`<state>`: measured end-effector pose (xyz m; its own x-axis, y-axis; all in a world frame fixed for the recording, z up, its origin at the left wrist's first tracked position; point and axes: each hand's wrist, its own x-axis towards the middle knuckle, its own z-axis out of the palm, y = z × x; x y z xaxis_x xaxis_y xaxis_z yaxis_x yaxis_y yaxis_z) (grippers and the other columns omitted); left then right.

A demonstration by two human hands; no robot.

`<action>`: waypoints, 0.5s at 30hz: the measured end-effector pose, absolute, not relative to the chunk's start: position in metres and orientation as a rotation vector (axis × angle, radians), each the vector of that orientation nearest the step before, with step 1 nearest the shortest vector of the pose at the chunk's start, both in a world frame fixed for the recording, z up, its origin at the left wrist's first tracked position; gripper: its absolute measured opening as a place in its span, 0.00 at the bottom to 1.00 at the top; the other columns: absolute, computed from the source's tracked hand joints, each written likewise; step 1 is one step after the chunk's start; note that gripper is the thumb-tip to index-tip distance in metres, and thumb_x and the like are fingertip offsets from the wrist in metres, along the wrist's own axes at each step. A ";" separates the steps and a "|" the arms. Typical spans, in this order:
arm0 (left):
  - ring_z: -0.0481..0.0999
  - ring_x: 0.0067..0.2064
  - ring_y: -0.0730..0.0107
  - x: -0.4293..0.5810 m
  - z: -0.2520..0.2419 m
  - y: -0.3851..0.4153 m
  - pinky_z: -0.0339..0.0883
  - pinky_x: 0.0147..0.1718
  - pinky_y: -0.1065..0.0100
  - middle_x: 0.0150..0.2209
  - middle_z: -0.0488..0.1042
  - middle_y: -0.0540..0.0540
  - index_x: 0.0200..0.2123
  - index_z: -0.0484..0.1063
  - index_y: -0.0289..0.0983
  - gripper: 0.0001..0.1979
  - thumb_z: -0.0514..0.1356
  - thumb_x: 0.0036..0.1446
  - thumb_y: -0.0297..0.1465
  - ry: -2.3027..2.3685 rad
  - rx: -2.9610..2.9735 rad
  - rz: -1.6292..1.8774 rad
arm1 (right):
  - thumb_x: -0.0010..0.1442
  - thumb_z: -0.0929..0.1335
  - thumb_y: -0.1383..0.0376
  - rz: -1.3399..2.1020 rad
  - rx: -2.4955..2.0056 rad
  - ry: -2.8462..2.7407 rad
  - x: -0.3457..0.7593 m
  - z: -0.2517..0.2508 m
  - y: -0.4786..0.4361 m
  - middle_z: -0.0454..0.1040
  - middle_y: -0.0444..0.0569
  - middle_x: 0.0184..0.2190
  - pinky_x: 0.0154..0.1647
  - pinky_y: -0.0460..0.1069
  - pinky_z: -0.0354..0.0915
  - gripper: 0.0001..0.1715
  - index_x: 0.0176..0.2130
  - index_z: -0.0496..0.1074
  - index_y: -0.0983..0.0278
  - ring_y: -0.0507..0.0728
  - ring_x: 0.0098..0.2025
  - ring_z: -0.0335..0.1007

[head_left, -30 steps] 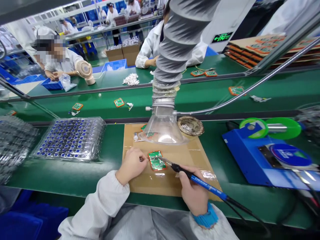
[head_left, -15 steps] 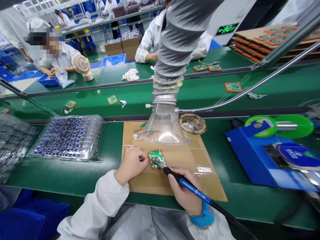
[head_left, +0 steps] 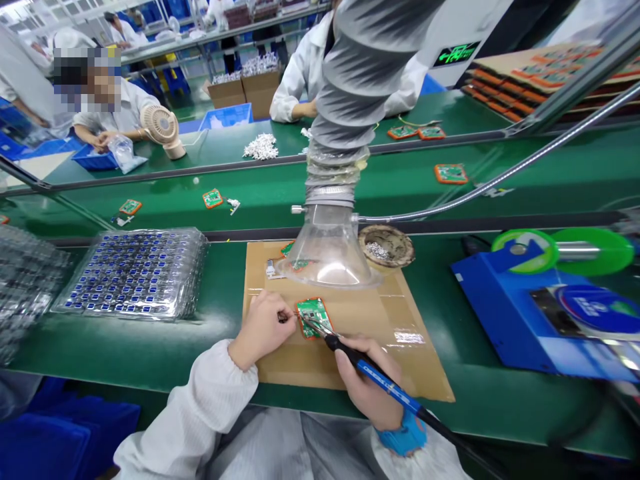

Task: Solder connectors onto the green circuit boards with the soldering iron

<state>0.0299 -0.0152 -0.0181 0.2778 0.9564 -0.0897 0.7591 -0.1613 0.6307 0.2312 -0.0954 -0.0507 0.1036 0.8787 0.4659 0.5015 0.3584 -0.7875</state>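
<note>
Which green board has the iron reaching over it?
The board between the left hand and right hand, on the cardboard. The iron reaches over it alone; the other boards lie farther from both hands.

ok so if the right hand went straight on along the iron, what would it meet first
Most likely the green circuit board: the soldering iron in the right hand has its tip over it, though contact is unclear. The left hand lies just beyond.

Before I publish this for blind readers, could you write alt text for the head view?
The right hand angles a blue soldering iron over an orange-edged circuit board on cardboard; the left hand is at the board's left edge, a clear hood beyond.
</note>
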 end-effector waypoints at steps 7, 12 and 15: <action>0.70 0.40 0.64 0.030 -0.018 -0.015 0.57 0.42 0.61 0.29 0.75 0.49 0.22 0.72 0.38 0.10 0.63 0.55 0.25 1.545 1.977 0.441 | 0.62 0.70 0.64 0.433 -1.312 -1.548 0.232 -0.054 -0.094 0.78 0.45 0.32 0.33 0.47 0.72 0.02 0.38 0.73 0.59 0.54 0.32 0.78; 0.70 0.40 0.63 0.030 -0.018 -0.015 0.57 0.43 0.61 0.29 0.75 0.49 0.22 0.72 0.38 0.10 0.63 0.55 0.25 1.549 1.975 0.441 | 0.62 0.70 0.63 0.421 -1.330 -1.568 0.231 -0.049 -0.093 0.79 0.46 0.31 0.32 0.47 0.72 0.03 0.37 0.74 0.59 0.55 0.31 0.79; 0.70 0.40 0.63 0.030 -0.017 -0.015 0.57 0.43 0.61 0.29 0.75 0.49 0.22 0.72 0.38 0.10 0.63 0.55 0.25 1.547 1.969 0.439 | 0.62 0.70 0.62 0.430 -1.332 -1.564 0.231 -0.046 -0.093 0.79 0.46 0.31 0.31 0.48 0.73 0.03 0.37 0.73 0.59 0.55 0.30 0.79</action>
